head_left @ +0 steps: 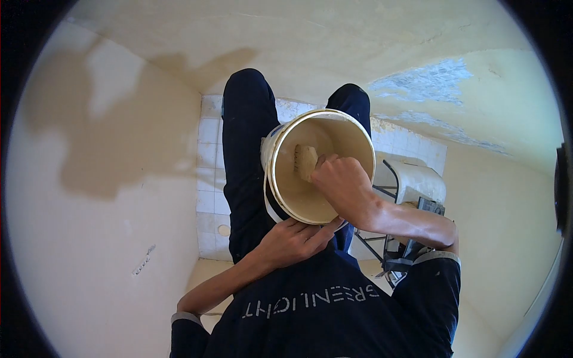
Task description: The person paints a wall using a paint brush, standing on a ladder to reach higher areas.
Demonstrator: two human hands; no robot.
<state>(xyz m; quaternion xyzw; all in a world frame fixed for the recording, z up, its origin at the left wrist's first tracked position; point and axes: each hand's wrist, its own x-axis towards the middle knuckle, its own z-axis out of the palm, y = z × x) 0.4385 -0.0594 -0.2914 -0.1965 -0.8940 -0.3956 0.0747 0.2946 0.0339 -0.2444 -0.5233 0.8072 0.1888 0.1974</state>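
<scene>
A white bucket point(270, 156) is tilted between my knees, its mouth facing me and its inside coated in cream paint. My right hand point(343, 182) reaches into it, closed around a paint-covered brush point(306, 162). The brush head lies near the bucket's inner wall; its handle is hidden in my fist. My left hand point(292, 241) grips the near edge of the bucket, fingers stretched along below the rim. The wire handle of the bucket hangs down on its left side.
White floor tiles point(208, 152) lie beneath my legs. At right stands a black-framed object with a curved cream panel point(421, 182). The wall ahead has a peeled bluish-white patch point(427, 82). A cream wall point(101, 232) rises close at left, with a shadow on it.
</scene>
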